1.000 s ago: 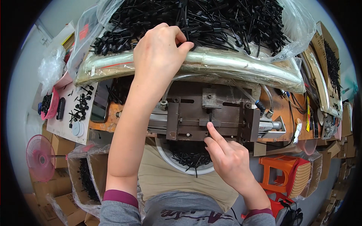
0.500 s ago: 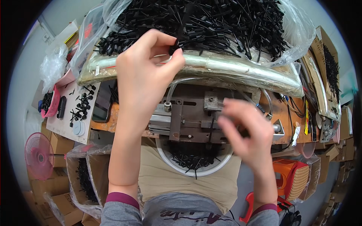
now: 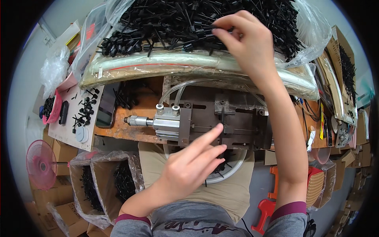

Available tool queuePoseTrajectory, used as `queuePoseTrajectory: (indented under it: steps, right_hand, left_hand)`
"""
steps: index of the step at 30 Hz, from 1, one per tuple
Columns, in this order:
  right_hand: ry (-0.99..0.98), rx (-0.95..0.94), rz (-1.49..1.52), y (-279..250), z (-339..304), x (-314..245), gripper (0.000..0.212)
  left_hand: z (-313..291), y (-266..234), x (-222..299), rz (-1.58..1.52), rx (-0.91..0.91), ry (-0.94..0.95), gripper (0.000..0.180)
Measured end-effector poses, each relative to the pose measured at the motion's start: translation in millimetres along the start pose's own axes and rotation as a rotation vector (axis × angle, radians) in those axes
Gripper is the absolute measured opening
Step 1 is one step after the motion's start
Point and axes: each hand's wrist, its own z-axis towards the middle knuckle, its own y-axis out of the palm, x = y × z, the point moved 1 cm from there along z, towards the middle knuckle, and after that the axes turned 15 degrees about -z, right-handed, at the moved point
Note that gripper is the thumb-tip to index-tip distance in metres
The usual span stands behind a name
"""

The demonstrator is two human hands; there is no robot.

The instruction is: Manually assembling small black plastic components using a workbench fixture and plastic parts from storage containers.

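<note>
At the fixture, my left hand (image 3: 185, 168) has its fingers stretched out. Its fingertips lie at a slim black rod-shaped part (image 3: 222, 118) standing in the metal jig (image 3: 201, 118); whether they press on it I cannot tell. My right hand (image 3: 250, 37) reaches over the heap of black plastic parts (image 3: 166, 23). Thumb and forefinger are pinched together on a black plastic part (image 3: 207, 31) at the heap's surface. Left of the jig sits a silver air cylinder (image 3: 166, 125) with clear hoses (image 3: 189, 83). Below the jig a white-rimmed basket (image 3: 231, 173) is partly hidden by my left hand.
A plastic-wrapped padded edge (image 3: 158, 65) borders the heap. To the left are a phone (image 3: 107, 108), a pink basket (image 3: 55, 106) and loose black parts (image 3: 85, 112). Lined boxes (image 3: 104, 185) stand low left beside a pink fan (image 3: 41, 164). A red stool (image 3: 265, 215) is lower right.
My left hand has left the heap and come down to the jig, its fingers now extended. My right hand has gone from the jig up to the heap, pinching a part there.
</note>
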Motion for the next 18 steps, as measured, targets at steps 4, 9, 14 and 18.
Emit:
queuePoseTrajectory:
  steps: [4,9,14,18]
  right_hand:
    - [0.379,-0.011,0.461,-9,-14,27,0.014]
    - [0.595,0.02,0.754,-23,-25,52,0.017]
    - [0.732,0.007,0.893,-29,-36,77,0.027]
    - [0.737,0.03,0.944,-41,-39,70,0.031]
  left_hand:
    - [-15,17,-17,0.234,-0.096,0.043,0.026]
    - [-20,34,-22,0.41,-0.117,0.079,0.024]
    - [-10,35,-19,0.439,-0.14,0.053,0.023]
    - [-9,33,-20,0.431,-0.152,0.027,0.023]
